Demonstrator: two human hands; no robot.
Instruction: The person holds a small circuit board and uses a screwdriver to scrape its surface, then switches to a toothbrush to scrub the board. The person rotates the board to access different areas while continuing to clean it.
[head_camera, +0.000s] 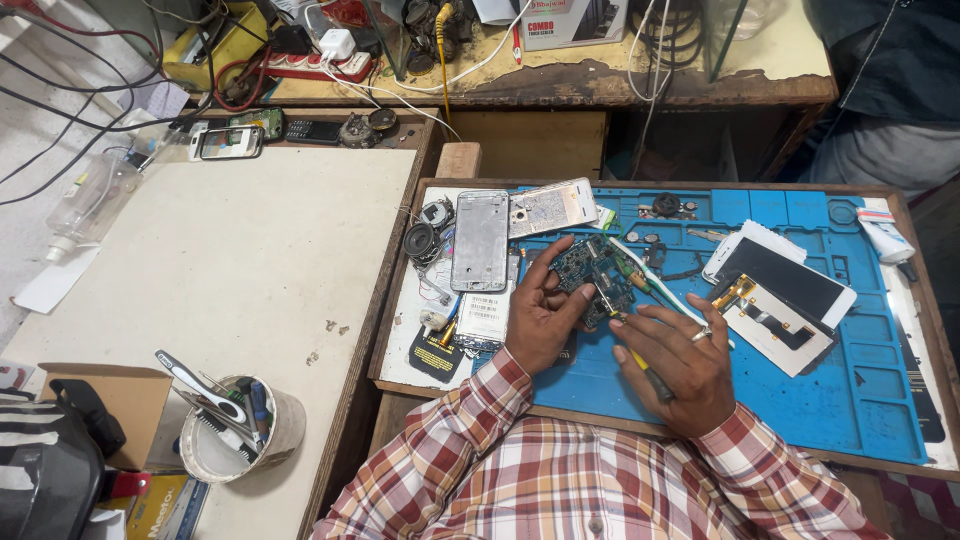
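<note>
Two hands meet over a blue mat on the surface. The left hand has its grip closed around a circuit board; the right hand pinches a yellow-handled screwdriver, tip hidden against the board.

A small phone repair workshop is showing here. A blue repair mat is lying on a worn wooden bench, carrying opened phones, loose screens and a bare circuit board. A cup of hand tools is standing on the side table, and tangled cables and a power strip are crowding the back.
</note>
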